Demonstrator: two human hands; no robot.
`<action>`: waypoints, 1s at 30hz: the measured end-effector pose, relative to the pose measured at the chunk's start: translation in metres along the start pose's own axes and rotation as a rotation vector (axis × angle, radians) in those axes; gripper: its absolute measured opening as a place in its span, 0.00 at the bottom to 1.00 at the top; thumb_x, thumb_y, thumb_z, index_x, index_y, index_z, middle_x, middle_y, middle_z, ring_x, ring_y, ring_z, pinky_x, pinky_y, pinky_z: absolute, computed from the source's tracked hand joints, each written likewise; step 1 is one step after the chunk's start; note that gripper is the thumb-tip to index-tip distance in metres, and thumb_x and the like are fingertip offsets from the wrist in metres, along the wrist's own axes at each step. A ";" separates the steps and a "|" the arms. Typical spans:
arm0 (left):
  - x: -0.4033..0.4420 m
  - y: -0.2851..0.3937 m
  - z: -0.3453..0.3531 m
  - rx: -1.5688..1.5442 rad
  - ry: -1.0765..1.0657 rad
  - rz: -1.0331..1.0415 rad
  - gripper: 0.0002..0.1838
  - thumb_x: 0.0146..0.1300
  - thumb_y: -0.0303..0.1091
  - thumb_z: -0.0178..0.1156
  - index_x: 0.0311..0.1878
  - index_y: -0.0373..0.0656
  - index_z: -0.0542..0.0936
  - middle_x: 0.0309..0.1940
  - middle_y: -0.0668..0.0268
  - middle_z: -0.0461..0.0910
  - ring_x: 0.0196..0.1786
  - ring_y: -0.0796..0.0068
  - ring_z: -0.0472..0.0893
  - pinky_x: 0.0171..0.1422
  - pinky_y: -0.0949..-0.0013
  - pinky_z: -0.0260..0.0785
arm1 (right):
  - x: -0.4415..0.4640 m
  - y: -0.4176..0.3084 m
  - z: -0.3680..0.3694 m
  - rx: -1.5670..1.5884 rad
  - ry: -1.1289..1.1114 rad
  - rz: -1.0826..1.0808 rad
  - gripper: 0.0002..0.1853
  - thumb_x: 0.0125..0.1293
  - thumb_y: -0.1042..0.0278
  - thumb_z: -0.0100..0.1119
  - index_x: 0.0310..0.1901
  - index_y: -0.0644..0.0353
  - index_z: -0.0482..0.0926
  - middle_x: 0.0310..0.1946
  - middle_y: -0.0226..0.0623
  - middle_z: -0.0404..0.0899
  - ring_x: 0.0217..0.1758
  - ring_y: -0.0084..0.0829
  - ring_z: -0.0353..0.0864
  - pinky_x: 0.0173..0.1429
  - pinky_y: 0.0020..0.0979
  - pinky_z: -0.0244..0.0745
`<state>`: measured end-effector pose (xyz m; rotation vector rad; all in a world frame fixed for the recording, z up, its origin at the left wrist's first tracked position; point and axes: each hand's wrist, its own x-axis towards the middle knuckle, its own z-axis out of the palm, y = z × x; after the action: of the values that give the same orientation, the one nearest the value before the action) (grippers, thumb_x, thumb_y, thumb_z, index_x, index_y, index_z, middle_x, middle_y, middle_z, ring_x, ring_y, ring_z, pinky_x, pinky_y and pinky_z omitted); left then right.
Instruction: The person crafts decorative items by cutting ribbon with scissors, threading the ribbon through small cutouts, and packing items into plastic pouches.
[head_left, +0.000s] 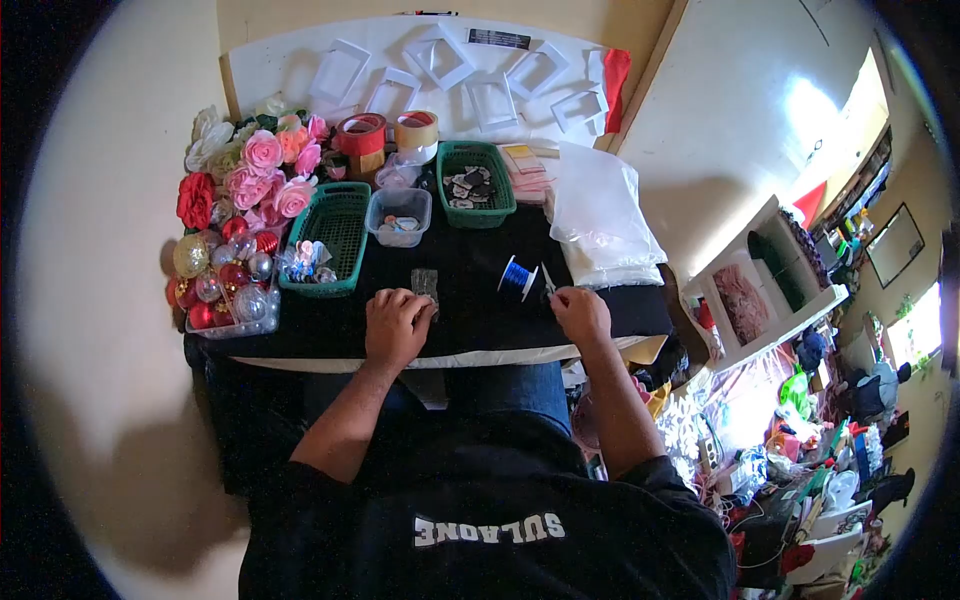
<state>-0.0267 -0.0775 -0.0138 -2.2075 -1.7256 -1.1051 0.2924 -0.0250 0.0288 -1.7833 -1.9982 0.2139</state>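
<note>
My left hand [397,325] rests on the black cloth, its fingers curled at the lower end of a small clear plastic packet [425,283]. What lies inside that packet is too dark to make out. On the right, my right hand [582,316] has its fingers closed round the handle end of a small pair of scissors [548,280], whose tips point away from me. Just left of the scissors sits a white spool of blue wire or thread [516,278].
Two green baskets [477,222], a clear tub [399,218], tape rolls [361,134] and artificial flowers [262,152] line the back and left. Christmas baubles [222,262] fill a box. Plastic bags [605,215] lie back right; white frames [439,56] lean behind.
</note>
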 end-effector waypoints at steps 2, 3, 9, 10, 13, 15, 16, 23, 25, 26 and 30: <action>0.000 0.002 -0.002 -0.015 -0.023 -0.008 0.07 0.65 0.40 0.63 0.40 0.49 0.82 0.39 0.68 0.75 0.50 0.63 0.73 0.56 0.53 0.62 | -0.003 -0.013 -0.006 -0.087 -0.039 0.013 0.15 0.61 0.53 0.62 0.37 0.59 0.82 0.38 0.42 0.83 0.45 0.48 0.82 0.48 0.45 0.76; 0.000 0.002 -0.002 -0.014 -0.026 -0.008 0.07 0.65 0.40 0.63 0.40 0.49 0.82 0.39 0.68 0.75 0.50 0.63 0.73 0.56 0.53 0.62 | -0.007 -0.021 -0.007 -0.109 0.098 -0.048 0.17 0.61 0.51 0.62 0.39 0.59 0.82 0.41 0.42 0.82 0.47 0.48 0.80 0.50 0.45 0.75; -0.001 0.001 -0.002 -0.004 -0.025 -0.012 0.06 0.65 0.40 0.63 0.40 0.50 0.82 0.39 0.68 0.75 0.51 0.63 0.72 0.56 0.55 0.63 | -0.016 -0.051 0.023 0.168 0.180 -0.136 0.30 0.61 0.42 0.63 0.50 0.63 0.77 0.46 0.47 0.79 0.52 0.48 0.76 0.56 0.47 0.71; -0.001 0.001 -0.001 -0.006 -0.033 -0.008 0.06 0.65 0.40 0.63 0.40 0.50 0.82 0.40 0.68 0.75 0.51 0.63 0.72 0.56 0.55 0.63 | -0.014 -0.054 0.034 0.121 0.277 -0.169 0.31 0.61 0.41 0.63 0.51 0.64 0.75 0.46 0.47 0.78 0.52 0.48 0.76 0.56 0.47 0.71; 0.000 0.001 -0.002 0.005 -0.028 -0.009 0.06 0.65 0.40 0.63 0.40 0.50 0.82 0.40 0.67 0.75 0.51 0.63 0.72 0.55 0.54 0.63 | -0.003 -0.075 0.041 0.056 0.369 -0.188 0.35 0.59 0.41 0.66 0.54 0.65 0.70 0.49 0.48 0.77 0.54 0.49 0.76 0.58 0.45 0.70; 0.001 0.001 -0.003 0.020 -0.024 -0.018 0.07 0.64 0.40 0.63 0.40 0.49 0.82 0.40 0.67 0.75 0.51 0.63 0.72 0.55 0.54 0.63 | 0.007 -0.089 0.042 0.084 0.321 -0.187 0.34 0.58 0.41 0.67 0.53 0.65 0.71 0.49 0.48 0.77 0.55 0.49 0.75 0.59 0.44 0.70; 0.002 0.001 -0.004 0.015 -0.041 -0.022 0.07 0.63 0.39 0.63 0.40 0.49 0.82 0.40 0.66 0.75 0.51 0.62 0.72 0.56 0.54 0.63 | 0.011 -0.097 0.042 0.088 0.234 -0.152 0.30 0.59 0.45 0.67 0.52 0.62 0.72 0.55 0.46 0.75 0.60 0.47 0.73 0.60 0.44 0.69; -0.002 -0.002 -0.004 -0.042 -0.015 0.001 0.07 0.61 0.35 0.63 0.42 0.49 0.82 0.41 0.67 0.76 0.53 0.61 0.72 0.57 0.53 0.63 | 0.025 -0.091 0.073 -0.212 0.249 -0.297 0.25 0.60 0.54 0.64 0.57 0.52 0.73 0.69 0.36 0.65 0.73 0.41 0.63 0.67 0.51 0.63; -0.002 -0.002 -0.004 -0.073 -0.042 -0.008 0.08 0.61 0.36 0.63 0.43 0.49 0.82 0.41 0.66 0.76 0.52 0.61 0.72 0.58 0.53 0.63 | 0.038 -0.080 0.072 -0.224 0.225 -0.261 0.24 0.62 0.54 0.63 0.57 0.52 0.73 0.70 0.35 0.64 0.74 0.41 0.61 0.69 0.54 0.60; -0.002 0.000 -0.006 -0.063 -0.035 -0.008 0.07 0.62 0.37 0.63 0.42 0.49 0.82 0.41 0.66 0.76 0.52 0.61 0.72 0.58 0.53 0.63 | 0.045 -0.073 0.071 -0.256 0.230 -0.228 0.24 0.61 0.53 0.63 0.58 0.52 0.73 0.71 0.35 0.64 0.74 0.40 0.61 0.69 0.54 0.59; 0.001 0.001 -0.012 -0.101 -0.073 -0.023 0.09 0.66 0.42 0.60 0.42 0.48 0.82 0.41 0.64 0.76 0.51 0.61 0.72 0.57 0.54 0.62 | 0.053 -0.076 0.058 -0.264 0.221 -0.182 0.29 0.61 0.49 0.62 0.61 0.53 0.71 0.71 0.39 0.63 0.75 0.41 0.59 0.71 0.55 0.56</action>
<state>-0.0314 -0.0828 -0.0046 -2.3211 -1.7648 -1.1548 0.1960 0.0253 0.0203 -1.6758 -2.0846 -0.3046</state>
